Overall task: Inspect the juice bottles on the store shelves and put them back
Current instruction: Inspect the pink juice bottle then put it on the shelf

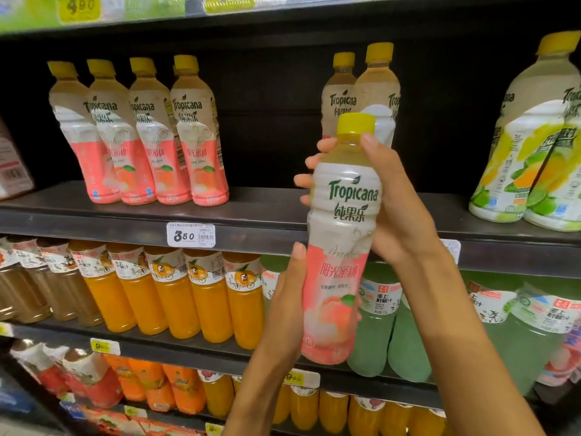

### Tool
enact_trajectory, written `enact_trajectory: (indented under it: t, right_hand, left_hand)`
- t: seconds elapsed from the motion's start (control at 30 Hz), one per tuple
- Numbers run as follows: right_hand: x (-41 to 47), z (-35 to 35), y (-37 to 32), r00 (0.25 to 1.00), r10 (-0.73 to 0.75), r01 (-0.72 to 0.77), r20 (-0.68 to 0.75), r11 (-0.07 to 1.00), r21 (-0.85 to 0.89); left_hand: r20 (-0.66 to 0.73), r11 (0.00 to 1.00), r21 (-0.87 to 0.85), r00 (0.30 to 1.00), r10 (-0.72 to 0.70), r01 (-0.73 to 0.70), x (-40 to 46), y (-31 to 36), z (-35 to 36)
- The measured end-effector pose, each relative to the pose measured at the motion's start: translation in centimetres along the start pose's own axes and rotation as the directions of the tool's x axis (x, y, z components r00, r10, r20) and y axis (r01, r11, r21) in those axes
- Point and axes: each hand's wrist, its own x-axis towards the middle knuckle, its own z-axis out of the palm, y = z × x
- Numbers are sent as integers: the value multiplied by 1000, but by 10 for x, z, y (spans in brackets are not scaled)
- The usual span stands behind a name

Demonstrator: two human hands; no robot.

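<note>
Pink-and-white plastic fills the space between the two hands: the right hand [390, 199] wraps the upper half of the peach Tropicana bottle [341, 247] from its right side, thumb pressed just under the yellow cap [356, 123] and fingertips showing round the far left edge. The left hand [287, 297] grips the lower half from the left, thumb lying up along the label, fingers hidden behind. Held this way, upright with a slight lean and the printed front turned toward the camera, the bottle seems to be mid-inspection; the two-point hold would let it be turned to read the back.

It is off the shelf, in front of the dark shelf [267, 212], and well clear of it. Just behind its cap stand two matching bottles [361, 92]; farther left a row of four peach bottles [141, 133] stands near the shelf front, above the price tag [190, 235]. Between those groups lies a bare gap, probably where this bottle belongs. To the right are lime-labelled bottles [528, 158]. Below, orange juice bottles [176, 294] and pale green bottles [393, 335] line the next shelf.
</note>
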Motion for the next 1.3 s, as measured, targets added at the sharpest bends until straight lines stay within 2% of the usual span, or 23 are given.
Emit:
enact_trajectory:
  t: [0.1, 0.17, 0.23, 0.3, 0.43, 0.5, 0.67, 0.8, 0.93, 1.03, 1.13, 1.3]
  right_hand:
    - [2, 5, -1, 997, 7, -12, 77, 998, 64]
    - [1, 4, -1, 997, -39, 37, 62, 998, 45]
    - [-1, 5, -1, 993, -120, 120, 2, 992, -50]
    - [-3, 6, 0, 977, -205, 195, -65, 971, -142]
    - [-6, 10, 1, 958, -270, 252, -95, 952, -172]
    - [-10, 9, -1, 958, -284, 276, -20, 943, -186]
    - [-24, -1, -7, 923, -243, 330, 297, 898, -291]
    - [-36, -4, -3, 890, -242, 341, 387, 916, -210]
    - [-41, -4, -5, 868, -257, 373, 425, 903, -215]
    - [-39, -3, -6, 870, -251, 367, 425, 905, -216]
    - [-33, 0, -6, 898, -230, 303, 376, 941, -149]
    - [-22, 2, -1, 936, -171, 184, 308, 983, -13]
  left_hand:
    - [38, 1000, -2, 999, -11, 11, 0, -1, 3]
    - [-42, 997, 76, 998, 36, -32, 1, 1, 3]
    - [-115, 970, 215, 984, 138, -111, 4, 3, -2]
    - [-70, 937, 288, 971, 227, -198, 4, 6, -4]
    - [-8, 815, 486, 931, 364, -315, 3, 5, -2]
    - [-8, 755, 563, 910, 414, -338, 3, 2, -2]
    - [-21, 676, 633, 864, 503, -378, 7, -2, -15]
    - [61, 626, 655, 855, 514, -423, 9, -5, -25]
    - [80, 641, 636, 863, 500, -430, 8, -8, -23]
    - [76, 713, 573, 892, 445, -404, 6, -5, -22]
    - [114, 767, 502, 909, 400, -400, -2, 1, -17]
    - [157, 856, 409, 948, 276, -317, -11, 3, -13]
